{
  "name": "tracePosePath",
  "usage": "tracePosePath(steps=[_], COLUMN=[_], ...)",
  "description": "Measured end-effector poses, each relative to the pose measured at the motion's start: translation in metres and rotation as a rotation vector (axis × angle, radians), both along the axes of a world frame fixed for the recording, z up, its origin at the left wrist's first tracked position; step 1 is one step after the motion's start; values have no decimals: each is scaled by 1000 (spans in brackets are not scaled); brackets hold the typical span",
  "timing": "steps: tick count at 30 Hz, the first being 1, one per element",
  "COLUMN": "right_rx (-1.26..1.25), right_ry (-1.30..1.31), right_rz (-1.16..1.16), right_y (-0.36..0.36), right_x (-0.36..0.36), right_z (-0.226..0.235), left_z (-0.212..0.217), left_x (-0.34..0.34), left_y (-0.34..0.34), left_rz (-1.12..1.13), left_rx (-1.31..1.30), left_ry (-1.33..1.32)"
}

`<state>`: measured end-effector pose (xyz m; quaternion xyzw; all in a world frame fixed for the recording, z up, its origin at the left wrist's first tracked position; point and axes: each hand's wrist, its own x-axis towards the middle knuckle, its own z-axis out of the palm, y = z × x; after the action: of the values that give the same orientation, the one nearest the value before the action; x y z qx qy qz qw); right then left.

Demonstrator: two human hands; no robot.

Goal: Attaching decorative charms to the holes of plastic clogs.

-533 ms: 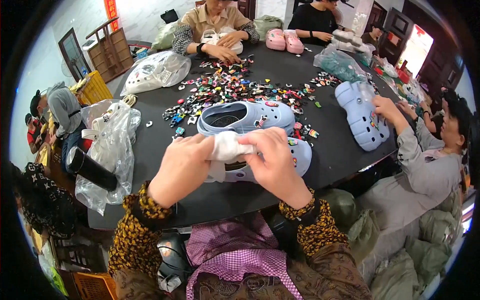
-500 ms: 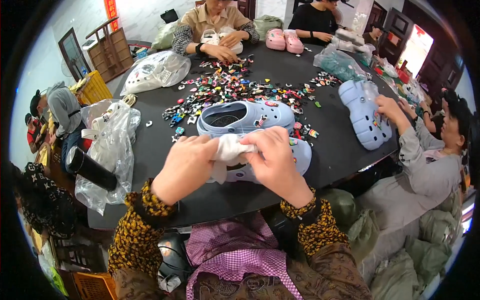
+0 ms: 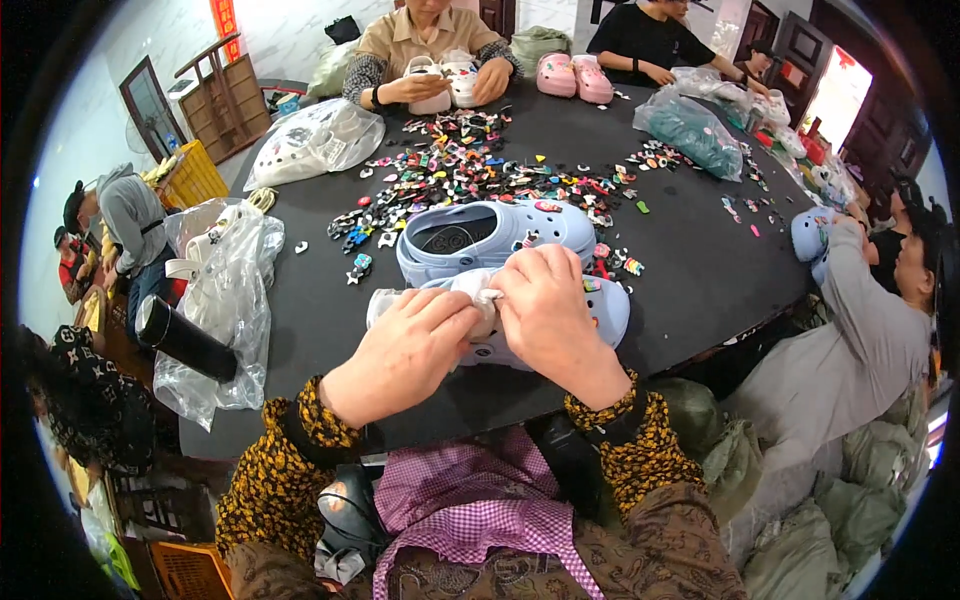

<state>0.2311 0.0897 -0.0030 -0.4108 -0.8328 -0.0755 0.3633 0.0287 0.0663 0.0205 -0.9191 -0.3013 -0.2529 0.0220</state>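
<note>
Head: hands (image 3: 480,335) on seemingly crumpled paper (image 3: 478,292).

We press both hands, left hand (image 3: 405,350) and right hand (image 3: 550,310), onto a pale blue clog (image 3: 600,310) (its twin (image 3: 490,235) just behind) beside scattered colourful charms (image 3: 470,175).

Both forearms come in from 6 o'clock, sleeves in yellow-black print down to the wrists. Left hand (image 3: 405,350) lies knuckles up, fingers curled & pointing to 1 o'clock, thumb side twd the right. Right hand (image 3: 548,308) sits just at its 2 o'clock, back of hand up, fingers bent to 10 o'clock. Fingertips of both hands meet in a pinch at centre; wrists well apart.
</note>
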Motion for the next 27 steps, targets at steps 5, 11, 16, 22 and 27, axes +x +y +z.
tracePosePath(steps=[5, 11, 16, 22, 27], right_rx=[-82, -218, -126, -140, -152], right_ry=[205, 128, 153, 171, 114], right_rz=[118, 24, 64, 91, 83], right_y=[0, -6, 1, 2, 3], right_x=[30, 55, 58, 61, 60], right_z=[6, -8, -16, -15, -13], left_z=[10, 7, -4, -8, -25], left_x=[-6, 3, 26, 41, 43], left_y=[16, 40, 63, 75, 59], left_rz=[-76, -272, -381, -205, -230], left_rx=[-245, -319, -552, -985, -505], left_ry=[127, 184, 176, 82, -220])
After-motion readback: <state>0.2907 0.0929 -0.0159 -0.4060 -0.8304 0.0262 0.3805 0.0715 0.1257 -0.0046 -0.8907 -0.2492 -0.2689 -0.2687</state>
